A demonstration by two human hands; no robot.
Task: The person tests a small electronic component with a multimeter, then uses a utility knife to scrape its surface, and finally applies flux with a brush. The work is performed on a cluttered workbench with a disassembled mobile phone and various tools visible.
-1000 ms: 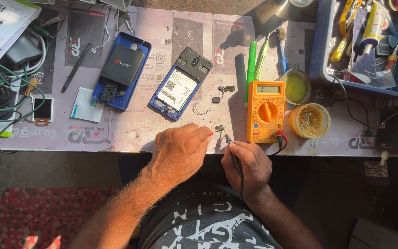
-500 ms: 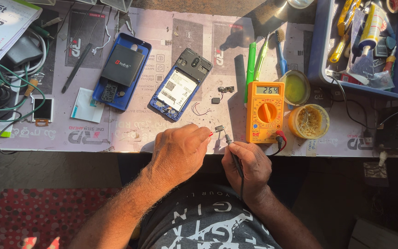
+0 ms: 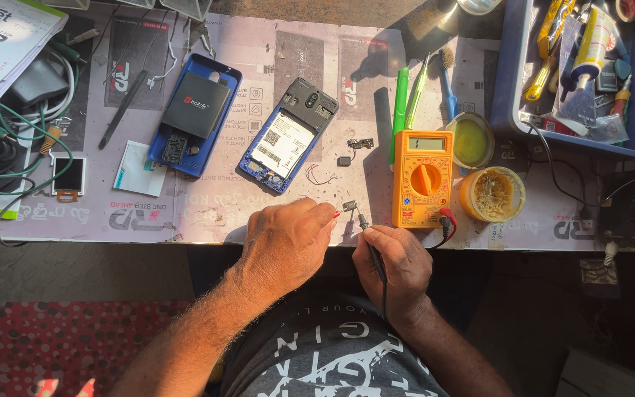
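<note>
While both hands work at the near table edge (image 3: 185,237), two probes meet on a small component (image 3: 350,206).

The left hand (image 3: 284,242) is closed around a red probe (image 3: 336,215); the right hand (image 3: 395,265) pinches a black probe (image 3: 367,235). The component lies just beyond the fingertips, between both tips. An orange multimeter (image 3: 422,178) stands just right of the grip; bare mat lies left, toward the open blue phone (image 3: 288,143).

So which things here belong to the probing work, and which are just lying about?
In use: left hand with red probe tip; right hand with black probe; small dark component; orange multimeter.

Lying about: two opened blue phones; green pen; round yellow tins.
</note>
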